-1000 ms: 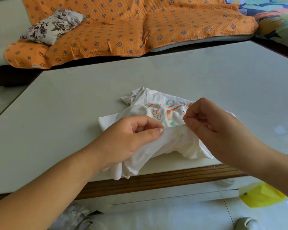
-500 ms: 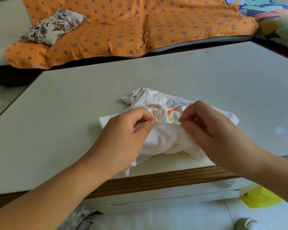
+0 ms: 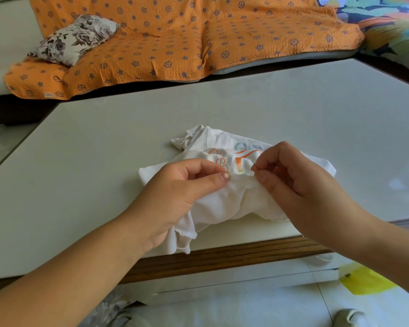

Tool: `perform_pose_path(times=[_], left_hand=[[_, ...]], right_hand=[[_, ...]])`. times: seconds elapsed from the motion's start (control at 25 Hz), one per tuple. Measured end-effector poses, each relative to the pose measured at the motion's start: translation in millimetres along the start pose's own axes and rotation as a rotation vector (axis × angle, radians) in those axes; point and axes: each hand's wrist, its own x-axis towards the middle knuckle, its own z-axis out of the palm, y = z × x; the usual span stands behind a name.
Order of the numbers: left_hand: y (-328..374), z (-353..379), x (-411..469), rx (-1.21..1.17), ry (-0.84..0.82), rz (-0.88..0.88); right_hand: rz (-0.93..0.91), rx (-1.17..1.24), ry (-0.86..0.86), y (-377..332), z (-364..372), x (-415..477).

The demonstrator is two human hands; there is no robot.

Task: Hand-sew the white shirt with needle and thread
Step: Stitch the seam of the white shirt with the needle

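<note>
A crumpled white shirt (image 3: pixel 234 199) with an orange and blue print lies near the front edge of the pale table (image 3: pixel 104 161). My left hand (image 3: pixel 182 192) grips a fold of the shirt between thumb and fingers. My right hand (image 3: pixel 293 182) pinches a thin dark needle (image 3: pixel 254 164) between thumb and forefinger, its tip at the cloth just right of the print. The thread is too fine to make out.
An orange patterned blanket (image 3: pixel 175 38) covers a sofa behind the table, with a floral cushion (image 3: pixel 73 38) on it. A yellow bag (image 3: pixel 366 280) lies on the floor at lower right. The table's wooden edge (image 3: pixel 222 258) runs below the shirt.
My left hand shifted its hold along the shirt fold, bunching the cloth nearer the print. My right hand stayed by the print with the needle, moving slightly left and down.
</note>
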Motion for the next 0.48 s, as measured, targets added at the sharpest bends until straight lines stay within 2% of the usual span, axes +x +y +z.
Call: perform_pose_path(times=[0.28,0.48], left_hand=[[0.3,-3.7,3.0,-0.219,0.047,-0.065],[3.6,0.7,-2.6,0.035,-0.105,-0.069]], right_hand=[[0.055,0.063,-0.052,-1.1,0.6,-2.0],[0.009,0.047,-0.043,-5.7,0.7,-1.7]])
